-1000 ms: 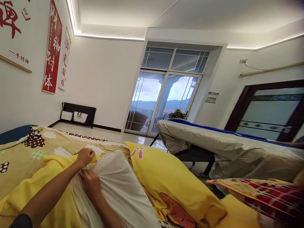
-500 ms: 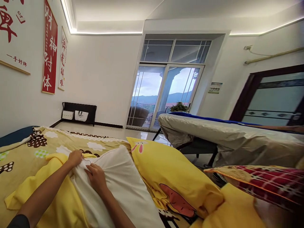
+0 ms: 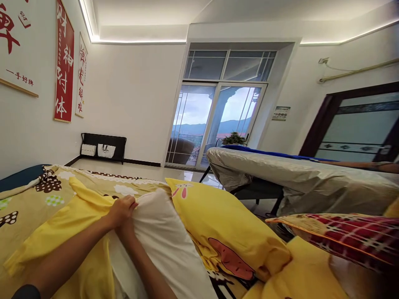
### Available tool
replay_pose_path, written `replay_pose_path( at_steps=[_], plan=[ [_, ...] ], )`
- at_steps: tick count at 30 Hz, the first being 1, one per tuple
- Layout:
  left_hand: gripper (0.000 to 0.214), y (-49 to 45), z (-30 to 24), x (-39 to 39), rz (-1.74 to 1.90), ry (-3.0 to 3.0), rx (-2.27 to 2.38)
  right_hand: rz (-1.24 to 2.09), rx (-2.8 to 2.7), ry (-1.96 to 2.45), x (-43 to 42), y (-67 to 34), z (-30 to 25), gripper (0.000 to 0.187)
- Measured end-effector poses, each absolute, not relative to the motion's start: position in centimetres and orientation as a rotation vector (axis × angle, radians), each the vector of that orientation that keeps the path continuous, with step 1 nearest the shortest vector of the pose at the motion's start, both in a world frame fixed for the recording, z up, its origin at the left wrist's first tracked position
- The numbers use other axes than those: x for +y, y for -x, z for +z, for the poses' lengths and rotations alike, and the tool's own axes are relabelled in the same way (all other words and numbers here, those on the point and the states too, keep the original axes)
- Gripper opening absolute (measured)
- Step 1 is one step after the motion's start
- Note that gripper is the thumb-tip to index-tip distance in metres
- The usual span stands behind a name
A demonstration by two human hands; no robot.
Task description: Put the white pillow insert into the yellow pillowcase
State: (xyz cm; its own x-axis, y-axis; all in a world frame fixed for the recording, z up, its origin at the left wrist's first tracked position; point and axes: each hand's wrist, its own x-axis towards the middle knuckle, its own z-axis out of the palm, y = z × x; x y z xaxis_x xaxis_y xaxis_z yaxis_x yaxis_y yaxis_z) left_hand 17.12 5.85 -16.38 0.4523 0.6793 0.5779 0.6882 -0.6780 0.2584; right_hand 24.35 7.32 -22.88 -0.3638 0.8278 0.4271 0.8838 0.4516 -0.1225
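A white pillow (image 3: pixel 168 236) lies tilted in front of me, partly covered on its left by a yellow pillowcase (image 3: pixel 84 211). With fingers closed, my left hand (image 3: pixel 122 211) grips the pillowcase's edge close to the pillow's upper left corner. My right hand (image 3: pixel 126 232) is right beneath it, against the white pillow; its fingers are hidden behind the left hand. Just right of the white pillow rests a plump yellow pillow (image 3: pixel 224 220) with a rabbit and a carrot-like print.
Beneath everything spreads a patterned tan bed sheet (image 3: pixel 25 207). At right lie a red checked pillow (image 3: pixel 352 236) and more yellow fabric (image 3: pixel 305 265). Beyond stands a table with a plastic cover (image 3: pixel 264 166); someone's arm (image 3: pixel 358 165) rests there. A black rack (image 3: pixel 120 145) stands by the far wall.
My left hand has moved right, drawing the yellow pillowcase over part of the white pillow. It now overlaps my right hand, whose fingers showed before.
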Motion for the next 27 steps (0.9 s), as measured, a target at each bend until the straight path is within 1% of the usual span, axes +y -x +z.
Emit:
replay_pose_path(
  at_steps=[2, 4, 5, 7, 10, 11, 12, 14, 16, 17, 19, 21, 22, 24, 27],
  plan=[
    [0.024, -15.0, -17.3, 6.3, -0.888, 2.683, -1.343, -0.139, -2.123, 1.562, 7.4, -26.0, -22.7, 0.032],
    [0.024, -12.6, -18.5, 6.8, -0.743, 2.713, -1.405, -0.093, -2.053, 1.595, 7.0, -27.3, -22.5, 0.039],
    [0.022, -11.5, -19.2, 6.9, -0.699, 2.732, -1.410, -0.071, -2.051, 1.585, 6.6, -27.7, -22.3, 0.039],
    [0.020, -9.5, -20.6, 6.7, -0.653, 2.753, -1.389, -0.020, -2.075, 1.546, 5.2, -28.2, -21.9, 0.034],
    [0.045, -7.2, -22.2, 4.7, -0.644, 2.703, -1.338, 0.097, -2.172, 1.403, 2.0, -29.1, -21.4, 0.040],
    [0.048, -6.5, -22.5, 3.7, -0.650, 2.673, -1.304, 0.145, -2.233, 1.323, 0.7, -29.7, -21.5, 0.041],
    [0.045, -6.0, -22.6, 2.5, -0.657, 2.659, -1.245, 0.184, -2.320, 1.230, -0.6, -30.5, -21.8, 0.040],
    [0.030, -5.3, -22.4, 0.0, -0.621, 2.719, -1.062, 0.181, -2.532, 1.071, -3.0, -32.4, -22.9, 0.039],
    [0.023, -5.2, -21.9, -2.1, -0.488, 2.858, -0.854, 0.013, -2.691, 1.043, -4.5, -34.5, -24.8, 0.051],
    [0.024, -5.5, -21.7, -2.8, -0.404, 2.912, -0.781, -0.130, -2.709, 1.080, -5.0, -35.4, -25.9, 0.059],
    [0.035, -6.5, -21.6, -3.5, -0.260, 2.932, -0.729, -0.442, -2.615, 1.191, -5.3, -36.4, -27.8, 0.072],
    [0.047, -7.9, -21.9, -3.4, -0.163, 2.870, -0.786, -0.664, -2.496, 1.244, -5.0, -36.5, -28.9, 0.076],
    [0.051, -8.8, -22.2, -3.4, -0.103, 2.838, -0.837, -0.706, -2.484, 1.249, -4.7, -36.3, -28.9, 0.076],
    [0.053, -10.6, -22.4, -3.5, 0.050, 2.793, -0.934, -0.644, -2.521, 1.273, -3.8, -35.4, -27.9, 0.071],
    [0.048, -13.1, -21.9, -4.6, 0.316, 2.841, -0.960, -0.393, -2.615, 1.392, -2.2, -33.5, -24.4, 0.044]
  ],
)
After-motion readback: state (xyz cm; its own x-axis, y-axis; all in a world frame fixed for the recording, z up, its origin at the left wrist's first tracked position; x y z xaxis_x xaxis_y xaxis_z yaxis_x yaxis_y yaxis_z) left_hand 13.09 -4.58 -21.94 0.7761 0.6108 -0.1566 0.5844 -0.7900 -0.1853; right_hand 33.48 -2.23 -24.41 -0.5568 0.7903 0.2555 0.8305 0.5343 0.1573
